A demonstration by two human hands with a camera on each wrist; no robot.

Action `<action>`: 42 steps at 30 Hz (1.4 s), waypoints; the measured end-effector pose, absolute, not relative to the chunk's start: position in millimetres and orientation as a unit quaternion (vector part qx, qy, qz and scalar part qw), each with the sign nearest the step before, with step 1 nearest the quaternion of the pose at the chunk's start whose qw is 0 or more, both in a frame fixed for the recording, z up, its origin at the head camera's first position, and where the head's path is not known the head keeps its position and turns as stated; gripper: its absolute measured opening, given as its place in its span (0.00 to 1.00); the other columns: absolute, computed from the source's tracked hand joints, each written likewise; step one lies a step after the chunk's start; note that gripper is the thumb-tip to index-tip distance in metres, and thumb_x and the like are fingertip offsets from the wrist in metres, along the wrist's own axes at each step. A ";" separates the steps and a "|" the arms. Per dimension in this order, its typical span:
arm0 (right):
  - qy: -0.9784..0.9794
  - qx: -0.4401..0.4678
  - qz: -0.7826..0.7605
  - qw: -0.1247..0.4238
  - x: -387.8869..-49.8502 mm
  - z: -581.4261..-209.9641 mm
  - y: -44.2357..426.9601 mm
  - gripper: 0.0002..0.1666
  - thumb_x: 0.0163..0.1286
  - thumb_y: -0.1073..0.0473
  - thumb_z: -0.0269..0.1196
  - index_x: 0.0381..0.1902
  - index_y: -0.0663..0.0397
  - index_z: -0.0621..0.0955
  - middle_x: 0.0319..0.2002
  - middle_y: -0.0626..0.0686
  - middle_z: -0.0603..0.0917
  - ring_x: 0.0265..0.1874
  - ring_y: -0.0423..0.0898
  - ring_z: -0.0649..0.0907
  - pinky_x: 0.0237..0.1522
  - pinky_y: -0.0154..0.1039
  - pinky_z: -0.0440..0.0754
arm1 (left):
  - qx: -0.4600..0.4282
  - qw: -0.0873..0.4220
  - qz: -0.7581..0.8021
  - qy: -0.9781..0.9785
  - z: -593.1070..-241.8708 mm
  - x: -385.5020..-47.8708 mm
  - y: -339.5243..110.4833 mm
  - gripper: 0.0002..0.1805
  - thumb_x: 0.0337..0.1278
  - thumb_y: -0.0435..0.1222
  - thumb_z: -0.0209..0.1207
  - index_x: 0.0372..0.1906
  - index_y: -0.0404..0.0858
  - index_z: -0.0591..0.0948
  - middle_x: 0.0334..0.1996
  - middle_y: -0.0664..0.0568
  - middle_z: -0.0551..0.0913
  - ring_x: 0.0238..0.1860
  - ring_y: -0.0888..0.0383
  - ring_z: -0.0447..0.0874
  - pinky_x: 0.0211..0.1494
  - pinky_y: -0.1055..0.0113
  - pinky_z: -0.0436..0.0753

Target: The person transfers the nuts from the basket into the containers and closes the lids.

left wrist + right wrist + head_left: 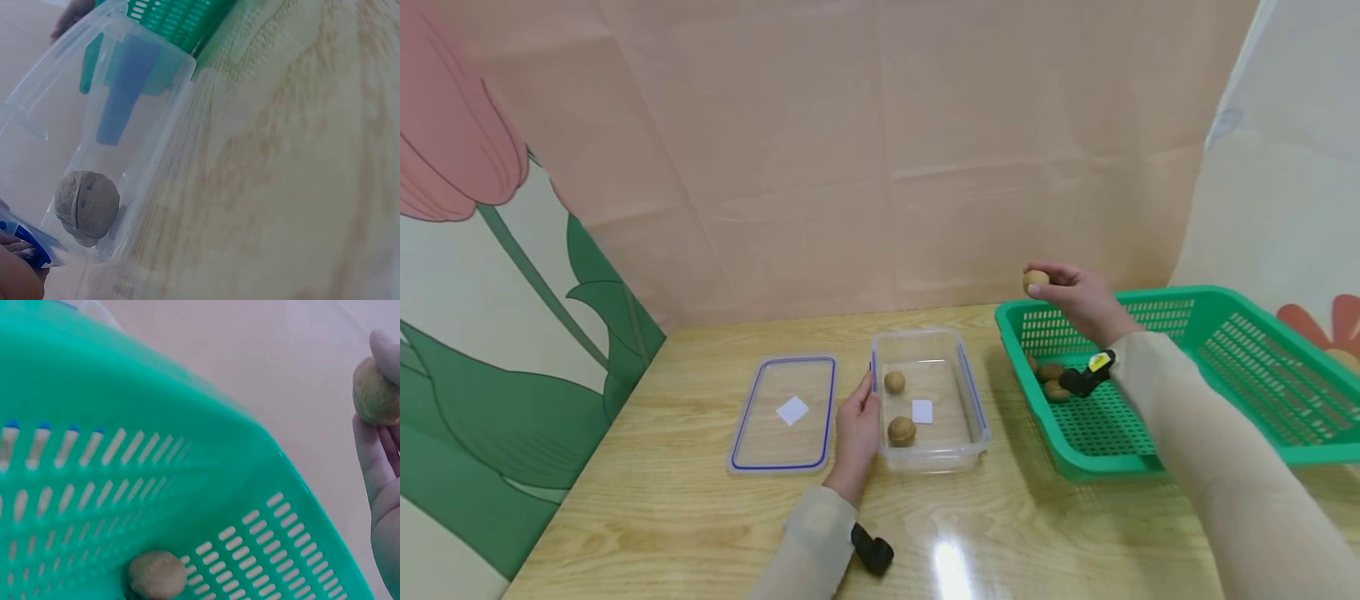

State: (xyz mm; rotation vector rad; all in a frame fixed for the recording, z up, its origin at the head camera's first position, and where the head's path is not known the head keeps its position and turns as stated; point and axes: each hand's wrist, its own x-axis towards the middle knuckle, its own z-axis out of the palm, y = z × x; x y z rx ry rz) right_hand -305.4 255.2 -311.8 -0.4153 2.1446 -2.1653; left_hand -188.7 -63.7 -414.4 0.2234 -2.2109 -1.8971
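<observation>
My right hand [1086, 302] pinches a walnut [1035, 282] between thumb and fingertips above the green basket's [1051, 433] left back corner; the right wrist view also shows this walnut [375, 394]. My left hand [856, 433] grips the left side of a clear plastic box [934, 458], its fingers [19, 269] at the blue-edged rim. Inside the box, one walnut [894, 382] lies toward the back and another [902, 431] toward the front, both along the left side. Several walnuts [1056, 391] lie at the basket's left side, partly hidden by its wall.
A clear lid [782, 458] with a blue seal and a white square lies flat left of the box. All stand on a wooden table [647, 492]. Behind it hangs a pinkish sheet [790, 167], with a flower-patterned covering [445, 275] at the left.
</observation>
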 end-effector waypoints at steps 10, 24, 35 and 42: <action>0.647 -0.141 -0.748 0.027 -301.0 -312.5 228.3 0.15 0.63 0.67 0.60 0.46 0.48 0.80 0.40 0.42 0.82 0.39 0.36 0.79 0.43 0.23 0.78 | 0.076 0.113 -0.643 -0.753 -415.3 -188.5 -62.6 0.22 0.63 0.33 0.48 0.62 0.41 0.71 0.63 0.50 0.70 0.66 0.50 0.63 0.67 0.56 0.65; 0.763 -0.046 -0.645 -0.009 -290.3 -303.4 178.1 0.36 0.61 0.53 0.64 0.64 0.61 0.67 0.40 0.40 0.78 0.39 0.34 0.78 0.52 0.32 0.74 | 0.073 0.117 -0.644 -0.753 -414.7 -188.7 -61.5 0.22 0.63 0.33 0.48 0.62 0.42 0.71 0.62 0.50 0.70 0.65 0.51 0.64 0.66 0.57 0.66; 0.793 -0.006 -0.609 -0.014 -284.1 -307.0 144.1 0.32 0.60 0.54 0.65 0.60 0.59 0.72 0.39 0.46 0.76 0.37 0.38 0.78 0.53 0.39 0.74 | 0.070 0.116 -0.641 -0.755 -412.5 -190.2 -62.4 0.22 0.63 0.34 0.48 0.62 0.41 0.71 0.62 0.50 0.70 0.66 0.51 0.63 0.68 0.57 0.64; 0.793 -0.004 -0.609 -0.017 -280.7 -317.7 121.1 0.29 0.59 0.57 0.66 0.57 0.62 0.74 0.40 0.49 0.78 0.33 0.37 0.78 0.40 0.30 0.77 | 0.074 0.116 -0.643 -0.753 -412.8 -187.8 -62.8 0.22 0.63 0.33 0.48 0.62 0.41 0.71 0.62 0.51 0.70 0.65 0.50 0.64 0.68 0.57 0.64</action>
